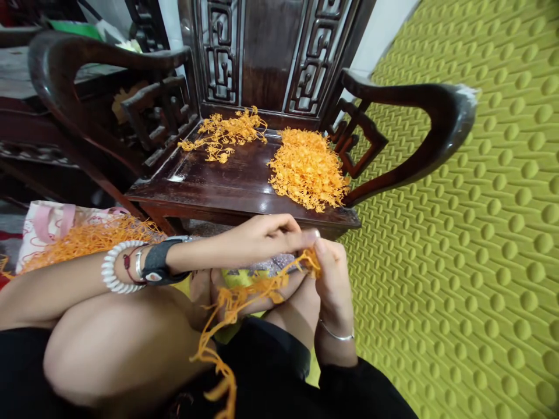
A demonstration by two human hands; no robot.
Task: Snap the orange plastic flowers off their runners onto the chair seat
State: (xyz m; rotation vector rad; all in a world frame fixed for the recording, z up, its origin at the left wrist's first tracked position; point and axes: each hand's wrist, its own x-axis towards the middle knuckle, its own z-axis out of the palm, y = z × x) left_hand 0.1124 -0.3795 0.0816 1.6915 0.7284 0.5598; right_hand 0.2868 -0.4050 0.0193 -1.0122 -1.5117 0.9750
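My left hand (262, 238) and my right hand (334, 285) meet in front of a dark wooden chair, above my bent knees. Both pinch the top of an orange strand of netted material (231, 302) near its upper end. The strand trails down between my legs. My left wrist wears a white coiled band, a thin bracelet and a black strap. My right wrist has a thin silver bangle.
The chair seat (227, 174) holds a dense orange pile (308, 169) at right and a looser orange tangle (225, 137) at back left. More orange strands (87, 235) lie over a pink-handled bag (48, 224) at left. A green bumpy mat (458, 262) covers the floor at right.
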